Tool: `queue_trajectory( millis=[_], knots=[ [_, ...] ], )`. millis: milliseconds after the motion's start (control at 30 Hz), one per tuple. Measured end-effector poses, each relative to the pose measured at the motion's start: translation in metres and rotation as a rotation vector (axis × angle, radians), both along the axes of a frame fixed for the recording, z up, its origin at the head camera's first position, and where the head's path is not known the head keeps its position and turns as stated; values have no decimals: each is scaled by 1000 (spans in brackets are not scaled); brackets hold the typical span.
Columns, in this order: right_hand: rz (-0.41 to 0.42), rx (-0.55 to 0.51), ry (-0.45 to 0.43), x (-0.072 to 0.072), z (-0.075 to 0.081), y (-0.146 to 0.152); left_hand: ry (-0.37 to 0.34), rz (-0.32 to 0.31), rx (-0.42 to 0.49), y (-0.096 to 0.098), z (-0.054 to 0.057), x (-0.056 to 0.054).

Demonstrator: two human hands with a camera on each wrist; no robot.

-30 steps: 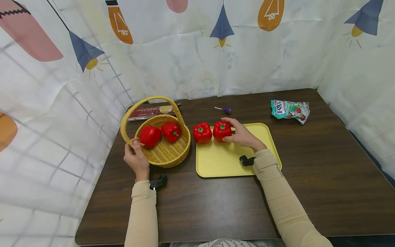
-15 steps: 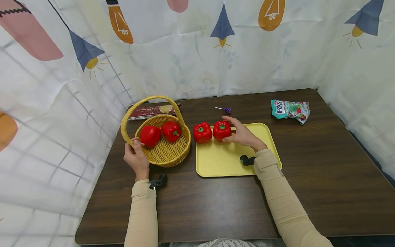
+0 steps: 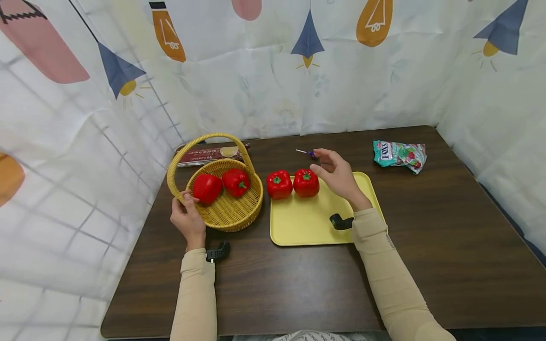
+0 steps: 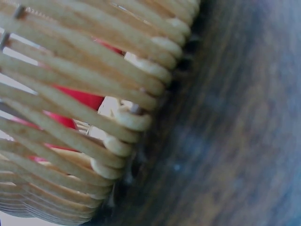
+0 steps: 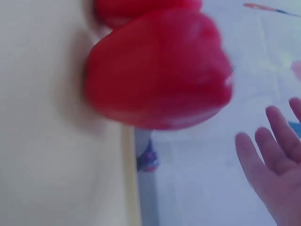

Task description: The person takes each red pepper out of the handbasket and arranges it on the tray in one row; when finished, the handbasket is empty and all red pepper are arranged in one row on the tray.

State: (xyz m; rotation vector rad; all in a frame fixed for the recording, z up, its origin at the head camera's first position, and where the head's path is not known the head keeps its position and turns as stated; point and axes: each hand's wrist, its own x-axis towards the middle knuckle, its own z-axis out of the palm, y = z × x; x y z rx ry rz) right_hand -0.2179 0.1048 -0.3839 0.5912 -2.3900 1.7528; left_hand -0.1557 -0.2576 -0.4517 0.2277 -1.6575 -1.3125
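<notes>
My left hand (image 3: 188,221) grips the near left rim of a yellow wicker basket (image 3: 232,219), thumb on top. Inside the basket lie two red bell peppers (image 3: 207,189), seen through the weave in the left wrist view. At the back left of a yellow tray (image 3: 307,226) stand two more peppers: a left one (image 3: 279,184) and a right one (image 3: 306,183), stems up. My right hand (image 3: 340,179) hovers over the tray, just right of the right pepper. Its fingers are spread apart, and the right wrist view shows a gap between them and the pepper (image 5: 160,70).
Behind the basket lies a dark red spaghetti packet (image 3: 209,154). A purple lollipop (image 3: 304,151) lies behind the tray, partly covered by my right fingers. The teal candy bag (image 3: 399,155) is at the back right of the dark wooden table (image 3: 426,265). Printed curtains surround the table.
My right hand has let go of the right pepper on the tray and lifted back and to the right. The pepper stands where it was. My left hand stays on the basket rim.
</notes>
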Motion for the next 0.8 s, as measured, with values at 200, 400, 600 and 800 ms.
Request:
queue_trajectory(
  millis=[200,400,600,800],
  knots=[
    [-48,-85,97,10,10,-10,3,-4,2,1,1,0],
    [39,-119,107,4,-7,-36,7,8,9,0,1,0],
    [167,-62,100,14,-18,-76,21,2,15,-2,1,-1],
    [252,-24,77,18,-28,-112,17,-3,16,-1,0,-1]
  ],
)
